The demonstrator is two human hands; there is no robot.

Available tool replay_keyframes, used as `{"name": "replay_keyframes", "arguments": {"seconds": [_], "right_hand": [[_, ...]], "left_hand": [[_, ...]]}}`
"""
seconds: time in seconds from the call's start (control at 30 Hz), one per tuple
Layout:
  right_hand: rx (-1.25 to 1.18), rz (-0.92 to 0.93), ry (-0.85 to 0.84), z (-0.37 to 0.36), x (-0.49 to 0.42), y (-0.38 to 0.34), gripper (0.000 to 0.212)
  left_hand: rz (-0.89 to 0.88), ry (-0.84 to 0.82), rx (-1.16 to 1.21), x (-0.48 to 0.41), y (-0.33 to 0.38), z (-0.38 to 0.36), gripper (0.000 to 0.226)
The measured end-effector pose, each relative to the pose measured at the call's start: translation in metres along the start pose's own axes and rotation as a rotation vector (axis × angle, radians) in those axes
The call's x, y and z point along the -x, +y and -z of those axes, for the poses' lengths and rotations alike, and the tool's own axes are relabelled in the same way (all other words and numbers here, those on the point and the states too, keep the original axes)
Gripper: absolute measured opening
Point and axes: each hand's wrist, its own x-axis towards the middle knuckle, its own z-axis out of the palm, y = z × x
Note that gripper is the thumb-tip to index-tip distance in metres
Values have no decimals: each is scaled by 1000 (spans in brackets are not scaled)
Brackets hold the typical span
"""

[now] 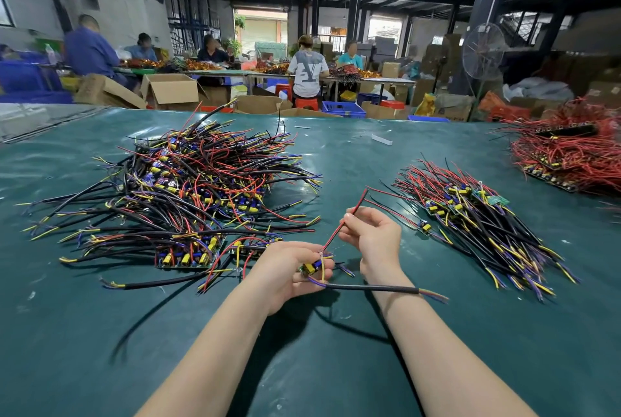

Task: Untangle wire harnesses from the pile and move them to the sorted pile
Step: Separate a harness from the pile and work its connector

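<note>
A big tangled pile of wire harnesses (181,191) lies on the left of the green table, with black, red, yellow and purple leads and small circuit boards. A smaller, aligned sorted pile (477,218) lies to the right. Between them my left hand (289,273) grips one harness by its small board (312,268); its black cable (376,288) runs out to the right under my right wrist. My right hand (373,236) pinches that harness's red wire (346,218), which stretches up and to the right.
The green table cover (302,366) fills the foreground. A heap of red-wired boards (571,154) sits at the far right edge. A small white strip (381,139) lies toward the back. Beyond the table, people sit at benches among cardboard boxes and a standing fan.
</note>
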Motion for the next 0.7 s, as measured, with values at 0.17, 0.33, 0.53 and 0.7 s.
{"name": "replay_keyframes", "arguments": {"seconds": [0.17, 0.33, 0.53, 0.7], "right_hand": [[-4, -35, -76, 2, -1, -2, 23], [19, 13, -65, 4, -6, -7, 20], [-133, -70, 31, 7, -10, -11, 24], [-181, -127, 83, 11, -12, -12, 24]], "left_hand": [[-48, 69, -140, 1, -1, 0, 17], [-91, 31, -274, 0, -6, -1, 15], [-120, -1, -230, -1, -7, 0, 22], [-69, -167, -212, 0, -4, 7, 22]]}}
